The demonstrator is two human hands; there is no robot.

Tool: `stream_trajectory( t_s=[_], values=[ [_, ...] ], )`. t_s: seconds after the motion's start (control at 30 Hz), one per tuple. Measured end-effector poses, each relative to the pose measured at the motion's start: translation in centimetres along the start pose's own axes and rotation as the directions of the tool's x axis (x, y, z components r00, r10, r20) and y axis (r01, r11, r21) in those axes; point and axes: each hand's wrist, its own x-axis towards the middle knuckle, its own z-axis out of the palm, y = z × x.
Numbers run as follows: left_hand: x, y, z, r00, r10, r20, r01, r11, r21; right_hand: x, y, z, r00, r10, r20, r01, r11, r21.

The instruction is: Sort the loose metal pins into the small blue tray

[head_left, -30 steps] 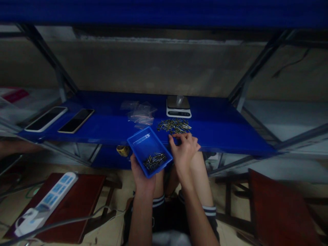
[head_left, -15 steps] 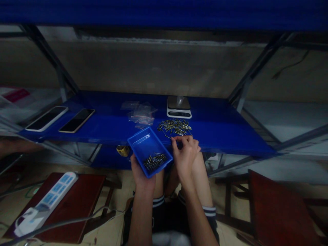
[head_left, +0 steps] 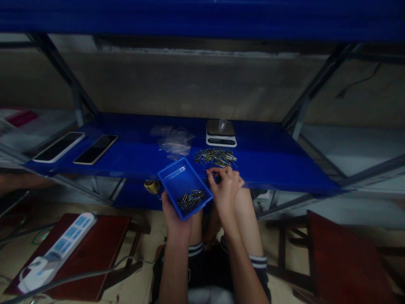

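My left hand (head_left: 175,217) grips a blue plastic tray (head_left: 172,179) from below, tilted at the shelf's front edge. Dark metal screws (head_left: 190,199) lie in the tray's near corner. Close to the tray's right side, my right hand (head_left: 225,185) has thumb and forefinger pinched together at the shelf edge; whatever is between them is too small to make out. Just beyond those fingertips, a loose pile of brassy screws (head_left: 217,156) is spread on the blue shelf (head_left: 268,160).
Behind the pile stands a small digital scale (head_left: 221,139) with a clear plastic piece on it. Clear zip bags (head_left: 175,141) lie left of it. Two phones (head_left: 95,149) rest at the left. A power strip (head_left: 60,249) sits on a stool; a tape measure (head_left: 152,186) shows beneath the shelf edge.
My right hand has shifted slightly left, its pinched fingertips closer to the tray. The left hand and tray stay nearly where they were.
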Motion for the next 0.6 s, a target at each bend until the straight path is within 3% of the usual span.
stream_trajectory(
  t_s=[0.17, 0.4, 0.6],
  values=[
    [-0.1, -0.1, 0.0, 1.0, 0.017, -0.002, -0.017, 1.0, 0.012, -0.3, 0.5, -0.3, 1.0, -0.005, -0.011, 0.006, 0.997, 0.078],
    [0.3, -0.3, -0.5, 0.998, 0.061, -0.003, -0.061, 0.998, 0.019, 0.1, -0.7, -3.4, 0.997, 0.055, -0.058, -0.02, 0.874, 0.486],
    [0.1, -0.7, -0.2, 0.998, -0.004, 0.059, 0.005, 1.0, -0.023, -0.4, -3.7, -6.0, 0.985, -0.167, 0.043, 0.118, 0.834, 0.539]
  ],
)
